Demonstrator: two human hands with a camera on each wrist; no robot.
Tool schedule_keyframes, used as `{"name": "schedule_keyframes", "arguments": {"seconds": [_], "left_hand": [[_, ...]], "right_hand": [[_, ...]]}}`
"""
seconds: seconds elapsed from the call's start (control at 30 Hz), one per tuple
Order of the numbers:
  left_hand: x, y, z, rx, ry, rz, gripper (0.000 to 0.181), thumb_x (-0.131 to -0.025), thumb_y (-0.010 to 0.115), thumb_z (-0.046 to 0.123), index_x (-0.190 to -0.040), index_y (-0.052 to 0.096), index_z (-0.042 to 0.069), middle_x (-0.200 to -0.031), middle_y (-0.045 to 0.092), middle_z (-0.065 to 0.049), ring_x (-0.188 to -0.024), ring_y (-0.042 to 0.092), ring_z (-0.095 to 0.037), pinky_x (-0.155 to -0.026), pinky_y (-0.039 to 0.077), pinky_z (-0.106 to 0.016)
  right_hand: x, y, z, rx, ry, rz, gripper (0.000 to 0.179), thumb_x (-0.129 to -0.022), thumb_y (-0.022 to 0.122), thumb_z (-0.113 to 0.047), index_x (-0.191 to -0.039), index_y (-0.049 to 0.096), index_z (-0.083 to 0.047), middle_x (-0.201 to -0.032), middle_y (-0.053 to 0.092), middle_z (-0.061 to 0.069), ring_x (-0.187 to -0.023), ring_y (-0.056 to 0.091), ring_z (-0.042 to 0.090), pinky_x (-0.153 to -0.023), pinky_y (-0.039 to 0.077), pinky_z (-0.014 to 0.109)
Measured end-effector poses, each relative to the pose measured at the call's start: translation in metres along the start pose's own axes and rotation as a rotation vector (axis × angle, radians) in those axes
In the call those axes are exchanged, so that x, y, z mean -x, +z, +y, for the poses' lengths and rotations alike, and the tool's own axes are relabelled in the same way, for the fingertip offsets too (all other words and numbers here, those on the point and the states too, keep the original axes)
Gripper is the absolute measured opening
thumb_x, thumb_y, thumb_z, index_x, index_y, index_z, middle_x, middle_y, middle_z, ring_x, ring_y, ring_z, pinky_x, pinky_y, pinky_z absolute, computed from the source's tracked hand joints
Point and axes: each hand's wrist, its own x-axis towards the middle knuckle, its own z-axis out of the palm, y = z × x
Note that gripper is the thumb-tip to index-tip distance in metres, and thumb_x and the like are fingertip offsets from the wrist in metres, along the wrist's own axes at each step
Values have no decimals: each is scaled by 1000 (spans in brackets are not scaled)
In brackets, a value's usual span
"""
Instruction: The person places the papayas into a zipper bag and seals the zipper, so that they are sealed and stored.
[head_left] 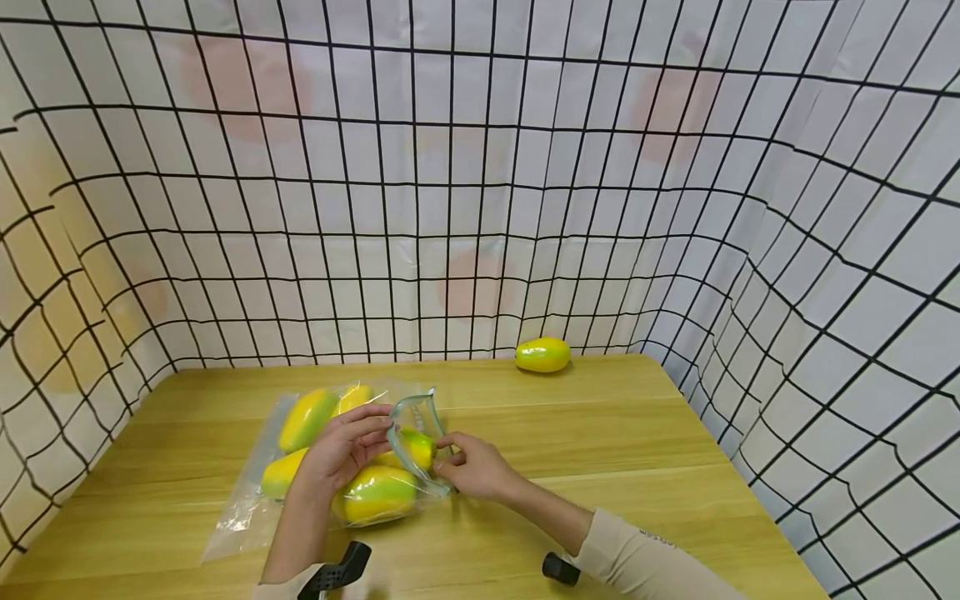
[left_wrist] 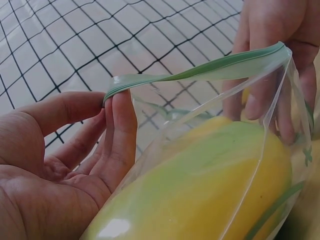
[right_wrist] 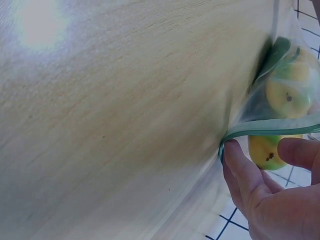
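Observation:
A clear zip-lock bag (head_left: pixel 251 500) with a green zip rim lies on the table, several yellow-green mangoes (head_left: pixel 380 493) inside it. Its mouth gapes toward the right. My left hand (head_left: pixel 347 446) pinches the zip rim (left_wrist: pixel 200 71) between thumb and fingertips. At the other side of the mouth, my right hand (head_left: pixel 476 468) touches the rim's corner with extended fingers (right_wrist: pixel 243 167), the thumb apart from them. One mango (left_wrist: pixel 210 175) sits close to the mouth, between the hands. Part of the bag is hidden behind the left hand.
Another mango (head_left: pixel 543 355) rests alone at the back of the wooden table (head_left: pixel 600 450), near the black wire grid (head_left: pixel 450 208). The grid also rises along both sides. A dark camera mount (head_left: pixel 334 572) sits on the left wrist, another (head_left: pixel 561 569) by the right sleeve.

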Motion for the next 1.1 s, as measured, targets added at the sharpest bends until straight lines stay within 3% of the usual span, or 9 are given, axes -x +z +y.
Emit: {"name": "schedule_keyframes", "arguments": {"seconds": [0.37, 1.1], "left_hand": [[1, 1, 2, -2, -11, 4, 28, -103, 51, -2, -101, 75, 13, -95, 76, -1, -83, 74, -12, -81, 63, -27], [0, 0, 2, -21, 4, -2, 28, -103, 52, -2, -100, 75, 15, -97, 76, -1, -85, 74, -12, -82, 63, -27]], "right_hand": [[-3, 1, -1, 95, 8, -22, 42, -98, 66, -23, -137, 61, -11, -109, 73, 12, -93, 68, 21, -69, 57, 34], [-2, 3, -4, 173, -23, -54, 34, -99, 63, -21, -132, 65, -16, -106, 73, 11, -88, 67, 19, -65, 54, 31]]}}
